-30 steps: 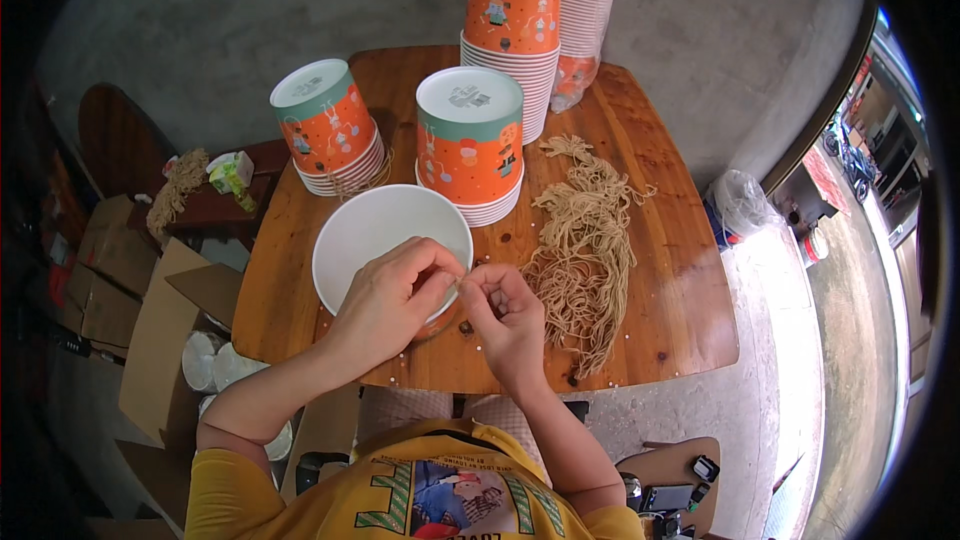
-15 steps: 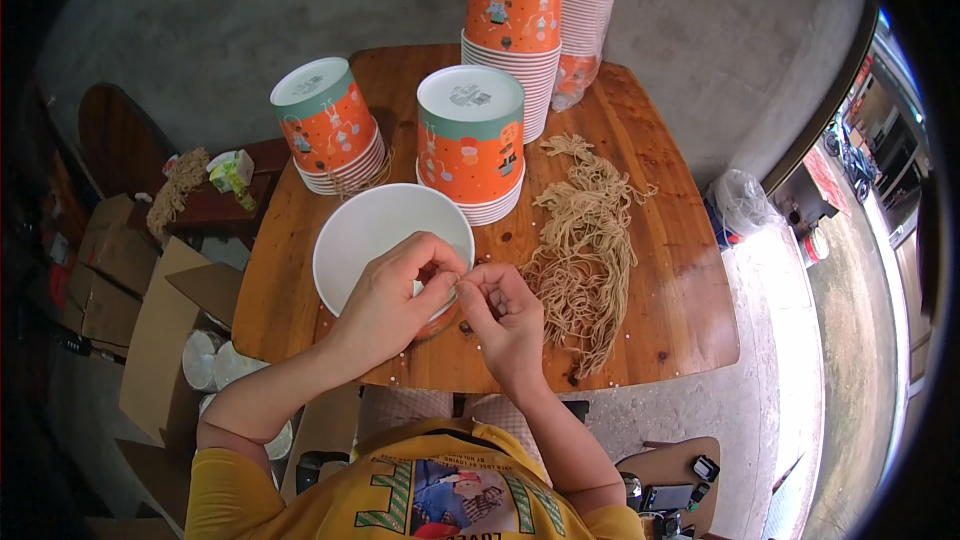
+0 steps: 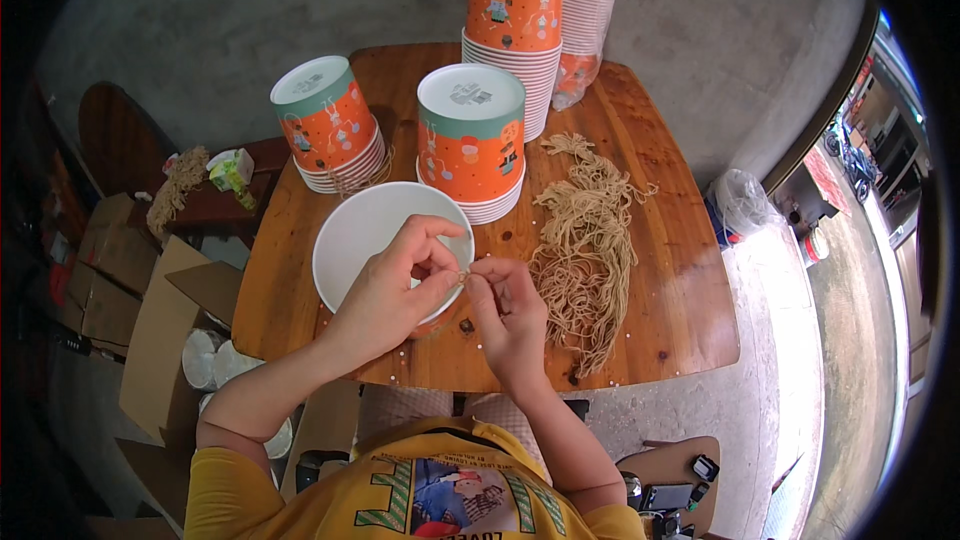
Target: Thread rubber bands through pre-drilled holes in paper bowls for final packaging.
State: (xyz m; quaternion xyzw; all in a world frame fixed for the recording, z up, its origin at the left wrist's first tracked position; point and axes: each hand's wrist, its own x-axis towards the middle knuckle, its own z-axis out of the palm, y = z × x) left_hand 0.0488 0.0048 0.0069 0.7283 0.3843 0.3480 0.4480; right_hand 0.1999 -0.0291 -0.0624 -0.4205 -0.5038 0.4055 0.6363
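Observation:
A white-lined paper bucket (image 3: 352,237) stands upright with its mouth up near the table's front edge. Over its right rim my left hand (image 3: 398,290) pinches a short bit of tan string (image 3: 463,279) between thumb and fingers. My right hand (image 3: 508,318) meets it there, thumb and fingertips closed on the same string; how the string runs is too small to make out. To the right of my hands lies a loose heap of tan strings (image 3: 588,250).
Upside-down orange and green buckets stand nested in a left stack (image 3: 330,125), a middle stack (image 3: 470,145) and a tall back stack (image 3: 513,15). A plastic-wrapped stack (image 3: 580,10) rises behind. An open carton (image 3: 160,340) sits left of the wooden table (image 3: 680,290).
My left fingers have lifted and spread a little, while the thumb keeps its pinch. My right hand has shifted slightly to the right. The bucket stays put.

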